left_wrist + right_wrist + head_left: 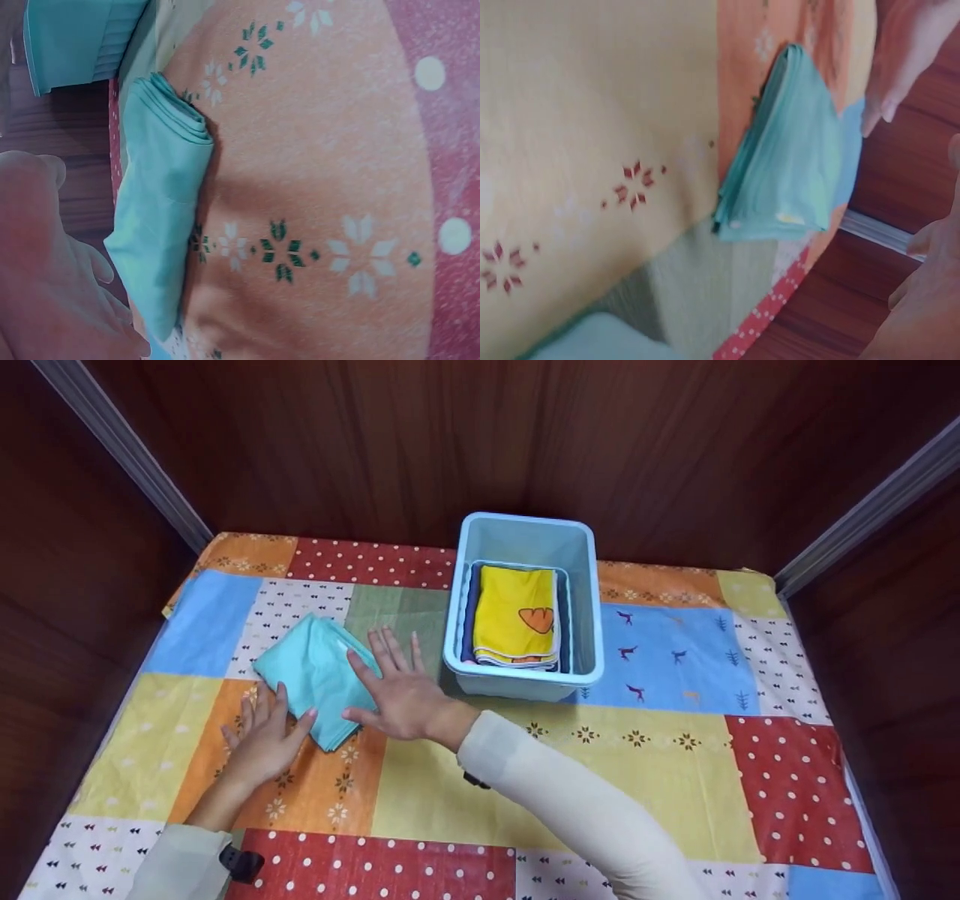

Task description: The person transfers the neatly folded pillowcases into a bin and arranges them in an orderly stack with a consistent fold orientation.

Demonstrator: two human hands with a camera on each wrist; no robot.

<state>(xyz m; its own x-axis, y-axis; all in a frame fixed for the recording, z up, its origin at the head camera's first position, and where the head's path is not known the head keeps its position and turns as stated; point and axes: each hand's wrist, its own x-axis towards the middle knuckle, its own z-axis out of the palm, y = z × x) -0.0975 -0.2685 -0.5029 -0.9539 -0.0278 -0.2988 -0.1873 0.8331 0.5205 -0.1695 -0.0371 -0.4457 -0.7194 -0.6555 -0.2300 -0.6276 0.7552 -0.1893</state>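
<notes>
A folded turquoise cloth lies on the patchwork tablecloth, turned cornerwise in the head view. Its stacked layers show along one end in the left wrist view, where the cloth looks like a flat bundle. My left hand is at the cloth's near left edge, fingers spread. Over its right edge is my right hand, fingers straight and apart. Neither hand grips anything. In the right wrist view a gap shows between the right hand and the cloth.
Right of the cloth stands a light blue plastic basket. A folded yellow cloth with a carrot print lies inside, with dark blue fabric beside it. Brown wood-look panels enclose the table at the back and sides.
</notes>
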